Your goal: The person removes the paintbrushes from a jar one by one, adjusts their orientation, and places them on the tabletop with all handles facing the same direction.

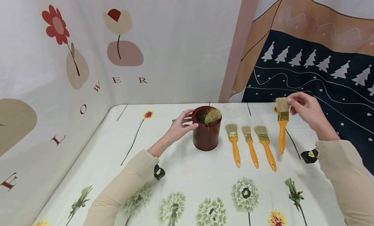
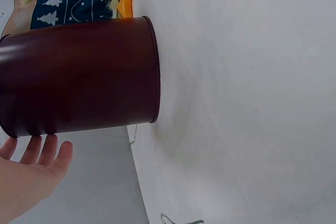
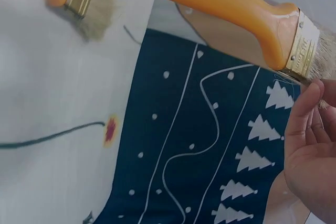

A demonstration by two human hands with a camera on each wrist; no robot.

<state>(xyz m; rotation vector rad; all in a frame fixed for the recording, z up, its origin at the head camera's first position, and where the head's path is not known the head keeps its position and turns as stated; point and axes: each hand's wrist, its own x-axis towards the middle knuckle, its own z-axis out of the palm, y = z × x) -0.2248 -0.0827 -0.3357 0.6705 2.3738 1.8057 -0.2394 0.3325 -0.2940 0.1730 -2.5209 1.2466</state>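
Observation:
A dark red can [image 1: 205,138] stands upright on the table, a tuft of pale tan bristles or fibres [image 1: 212,116] showing at its rim. My left hand [image 1: 180,127] is at the can's left side; in the left wrist view its fingertips [image 2: 49,148] touch the wall without wrapping round it. At the right, my right hand [image 1: 306,110] pinches a paintbrush [image 1: 282,130] by its tan bristles, the orange handle hanging down. Between can and held brush lie three more paintbrushes: one left [image 1: 234,143], a narrower middle one [image 1: 250,144], one right [image 1: 266,146].
A white cloth with printed flowers covers the table [image 1: 172,167]. Behind it hang a pale printed backdrop [image 1: 181,57] and, at the right, a dark blue one with white trees [image 1: 306,76]. Black devices sit at the left wrist [image 1: 159,172] and right wrist [image 1: 309,156].

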